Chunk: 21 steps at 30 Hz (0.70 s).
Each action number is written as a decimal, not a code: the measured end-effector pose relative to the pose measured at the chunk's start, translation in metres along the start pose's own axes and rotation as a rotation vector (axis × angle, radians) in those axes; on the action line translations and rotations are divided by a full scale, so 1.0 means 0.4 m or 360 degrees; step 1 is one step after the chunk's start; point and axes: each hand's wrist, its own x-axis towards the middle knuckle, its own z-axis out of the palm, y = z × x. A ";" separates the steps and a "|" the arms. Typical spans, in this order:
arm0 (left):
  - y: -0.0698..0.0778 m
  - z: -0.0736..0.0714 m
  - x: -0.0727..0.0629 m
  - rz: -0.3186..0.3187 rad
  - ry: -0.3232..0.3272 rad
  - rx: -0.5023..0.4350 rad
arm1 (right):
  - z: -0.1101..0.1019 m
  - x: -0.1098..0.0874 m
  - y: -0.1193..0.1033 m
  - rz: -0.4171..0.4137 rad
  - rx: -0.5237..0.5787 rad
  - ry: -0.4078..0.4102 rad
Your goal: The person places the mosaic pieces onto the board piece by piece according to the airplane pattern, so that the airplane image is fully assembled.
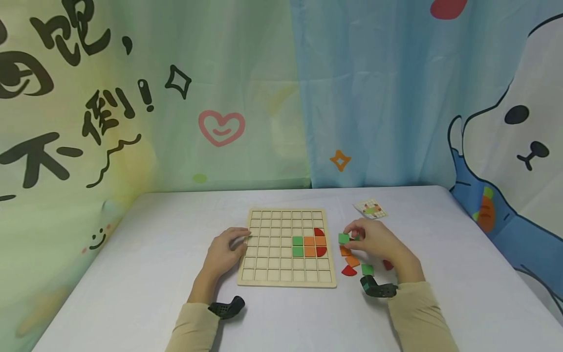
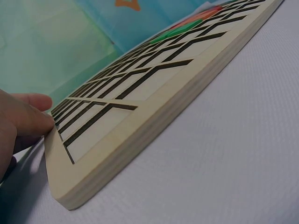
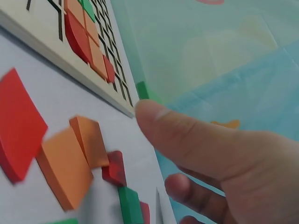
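Note:
Between my right thumb and fingers I pinch a green square tile (image 1: 343, 238), held just off the right edge of a wooden grid board (image 1: 286, 283). My right hand (image 1: 378, 242) hovers above loose tiles; in the right wrist view, the tile (image 3: 143, 90) peeks out past the thumb tip. My left hand (image 1: 224, 252) rests on the board's left edge, thumb and fingers touching the rim; whether it grips the rim I cannot tell. Seated in the grid are two green squares (image 1: 297, 251), several orange squares (image 1: 310, 252) and two red rounded pieces (image 1: 321, 252).
Beside the board's right edge lie loose orange tiles (image 1: 352, 261), a red fan-shaped tile (image 1: 349, 271), a green square (image 1: 367, 270) and another red piece (image 1: 388, 265). A small pattern card (image 1: 370, 208) is farther back on the white tabletop (image 1: 176, 220). Printed curtains hang behind.

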 end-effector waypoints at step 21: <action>0.000 0.001 0.000 -0.0002 0.0006 0.0010 | 0.066 0.023 -0.110 -0.0003 -0.0053 0.0182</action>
